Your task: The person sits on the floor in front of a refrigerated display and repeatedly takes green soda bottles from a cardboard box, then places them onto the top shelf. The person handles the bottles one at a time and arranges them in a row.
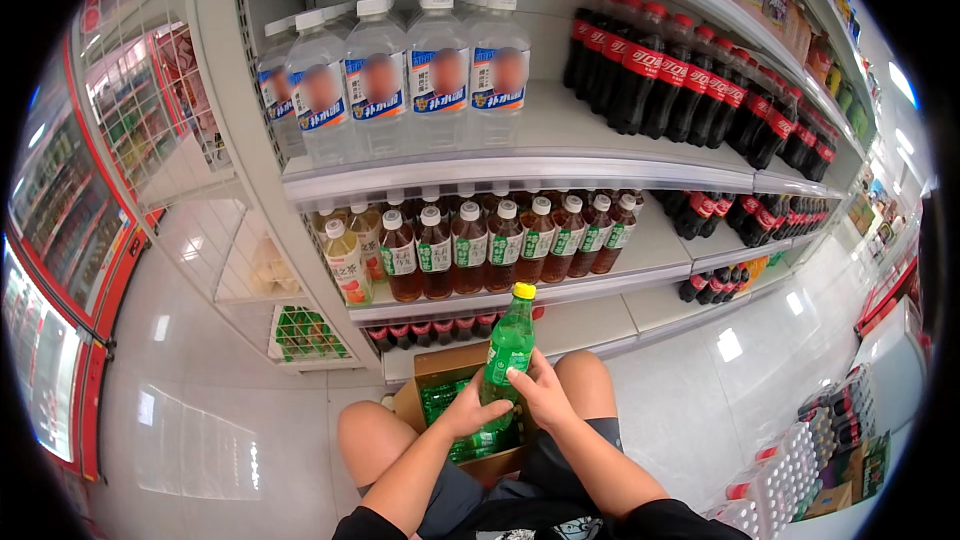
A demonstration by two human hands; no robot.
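A green plastic soda bottle [514, 337] with a yellow cap is held upright, leaning slightly, between my two hands. My left hand [471, 411] grips its lower left side. On the lower right side of the bottle, my right hand [546, 396] has its thumb against the label. Below my hands an open cardboard box [450, 361] stands on the floor between my knees. Inside it lie several more green bottles [444, 399], partly hidden by my forearms and the held bottle.
Ahead is a shelf unit [495, 172] with clear water bottles [437, 67], cola bottles [645, 67] and brown tea bottles [469, 247]. Dark bottles [442, 330] line part of the lowest shelf. Packed drinks [780, 472] stand at right, a red-framed refrigerator [90, 315] at left.
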